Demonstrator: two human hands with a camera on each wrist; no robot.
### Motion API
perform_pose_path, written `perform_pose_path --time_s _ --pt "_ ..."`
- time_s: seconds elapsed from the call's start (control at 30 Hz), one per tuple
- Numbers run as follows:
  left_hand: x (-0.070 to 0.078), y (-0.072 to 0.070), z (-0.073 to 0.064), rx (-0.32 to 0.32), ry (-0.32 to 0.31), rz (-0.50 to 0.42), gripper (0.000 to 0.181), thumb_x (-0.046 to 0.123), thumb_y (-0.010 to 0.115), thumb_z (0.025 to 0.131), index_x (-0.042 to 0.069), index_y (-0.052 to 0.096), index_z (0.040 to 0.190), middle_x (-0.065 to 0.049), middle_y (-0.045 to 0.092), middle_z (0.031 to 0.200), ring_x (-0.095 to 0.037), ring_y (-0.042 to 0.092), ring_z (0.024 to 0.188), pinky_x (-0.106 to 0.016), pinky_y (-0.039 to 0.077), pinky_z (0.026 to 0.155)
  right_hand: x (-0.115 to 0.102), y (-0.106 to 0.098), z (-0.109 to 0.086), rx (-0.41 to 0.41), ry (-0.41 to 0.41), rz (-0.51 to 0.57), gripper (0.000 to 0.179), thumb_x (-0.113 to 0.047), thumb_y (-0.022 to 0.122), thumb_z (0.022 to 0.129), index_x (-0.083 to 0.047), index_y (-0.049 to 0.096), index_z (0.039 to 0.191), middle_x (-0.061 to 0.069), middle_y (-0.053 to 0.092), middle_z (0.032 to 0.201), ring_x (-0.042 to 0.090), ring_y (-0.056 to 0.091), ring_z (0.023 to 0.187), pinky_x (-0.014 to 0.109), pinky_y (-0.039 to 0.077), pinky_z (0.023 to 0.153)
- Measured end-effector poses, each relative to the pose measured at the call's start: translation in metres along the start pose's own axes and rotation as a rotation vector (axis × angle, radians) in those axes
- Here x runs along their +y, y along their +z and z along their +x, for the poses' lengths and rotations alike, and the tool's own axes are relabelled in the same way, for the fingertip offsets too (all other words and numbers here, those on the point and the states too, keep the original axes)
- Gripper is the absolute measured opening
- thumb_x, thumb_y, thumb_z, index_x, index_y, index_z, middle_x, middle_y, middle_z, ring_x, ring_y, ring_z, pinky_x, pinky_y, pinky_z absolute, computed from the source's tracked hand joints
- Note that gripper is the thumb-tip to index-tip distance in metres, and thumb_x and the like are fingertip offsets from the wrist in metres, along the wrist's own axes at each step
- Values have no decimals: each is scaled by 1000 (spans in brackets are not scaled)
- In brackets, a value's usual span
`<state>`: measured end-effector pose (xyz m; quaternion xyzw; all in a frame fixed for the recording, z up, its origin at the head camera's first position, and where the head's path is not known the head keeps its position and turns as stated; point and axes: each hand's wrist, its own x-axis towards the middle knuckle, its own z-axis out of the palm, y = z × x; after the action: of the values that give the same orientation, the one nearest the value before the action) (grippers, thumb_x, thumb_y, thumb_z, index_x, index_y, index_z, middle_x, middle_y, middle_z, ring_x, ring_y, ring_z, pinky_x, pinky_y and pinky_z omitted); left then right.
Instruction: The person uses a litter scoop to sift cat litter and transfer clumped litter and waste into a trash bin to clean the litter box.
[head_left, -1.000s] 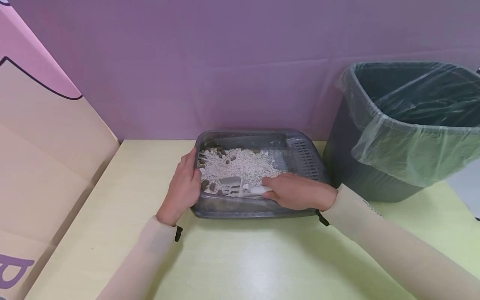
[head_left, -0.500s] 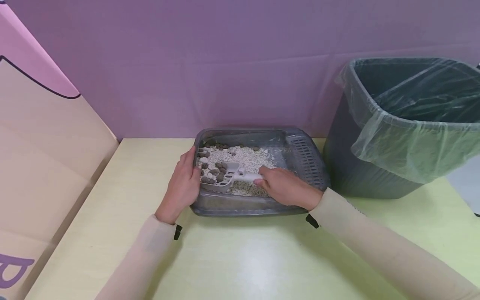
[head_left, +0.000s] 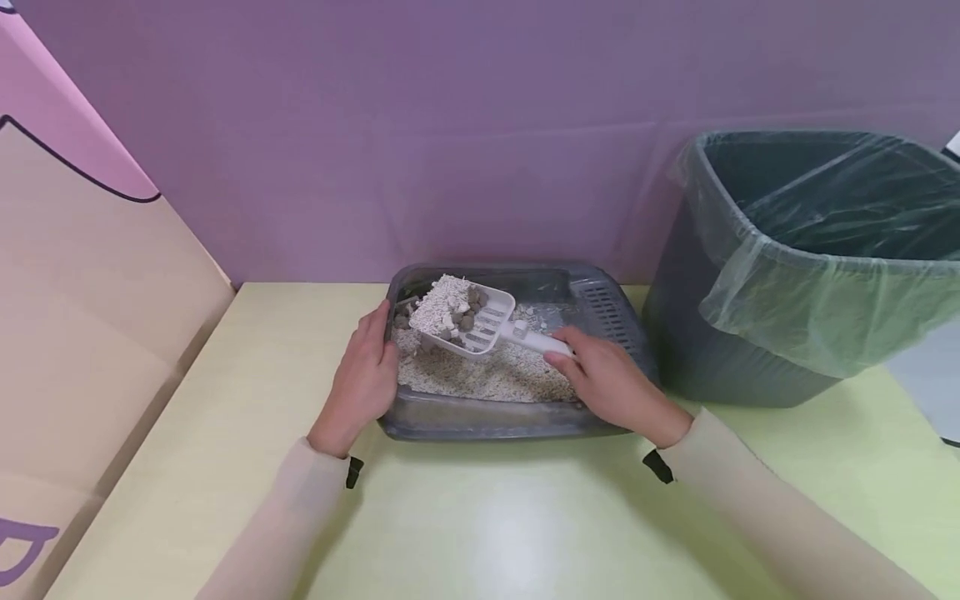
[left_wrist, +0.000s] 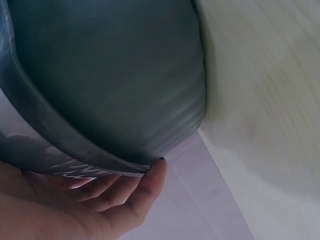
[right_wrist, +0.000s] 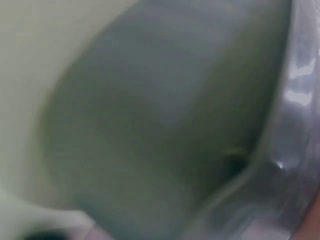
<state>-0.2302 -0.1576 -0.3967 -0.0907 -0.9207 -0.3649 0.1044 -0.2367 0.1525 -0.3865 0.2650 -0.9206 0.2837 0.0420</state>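
On a pale yellow-green table (head_left: 450, 517), a person's left hand (head_left: 360, 383) pinches the left rim of a dark grey plastic litter tray (head_left: 510, 425). The right hand (head_left: 611, 379) grips the handle of a white slotted plastic scoop (head_left: 517, 332), held over the tray's pale granular litter (head_left: 480, 382) and heaped with white granules (head_left: 441, 304) and round brown lumps (head_left: 468, 318). A tilt or jolt could likely spill the heap past the nearby rim. Farther right stands a tall grey bin (head_left: 697, 333) with a clear plastic liner (head_left: 810, 308).
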Motion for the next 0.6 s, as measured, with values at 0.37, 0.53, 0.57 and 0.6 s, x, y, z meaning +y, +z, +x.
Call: perform_pose_path --time_s 0.37,0.53,0.57,0.6 --pt "1 -1 -1 -1 0 2 55 12 30 99 2 16 151 -18 24 150 -31 24 136 -47 23 108 11 8 -14 157 21 54 34 -32 48 99 -5 53 120 -1 45 65 13 38 46 30 33 43" --pt "0 -1 -1 3 -1 6 55 14 29 99 2 16 151 -18 24 150 -31 23 136 -47 23 108 10 8 -16 188 24 81 33 -32 47 100 -7 52 121 -1 45 65 14 37 46 30 33 42" --pt "0 -1 0 4 -2 8 55 15 28 99 2 16 151 -18 24 150 -31 23 136 -47 23 108 10 8 -16 194 20 81 33 -32 47 99 -7 53 121 -2 44 65 14 37 46 30 33 42" --pt "0 -1 0 3 -4 8 55 15 29 99 2 17 151 -18 24 149 -31 23 136 -47 23 108 11 8 -16 199 15 83 32 -31 48 99 -8 53 120 -2 44 65 13 37 45 30 33 42"
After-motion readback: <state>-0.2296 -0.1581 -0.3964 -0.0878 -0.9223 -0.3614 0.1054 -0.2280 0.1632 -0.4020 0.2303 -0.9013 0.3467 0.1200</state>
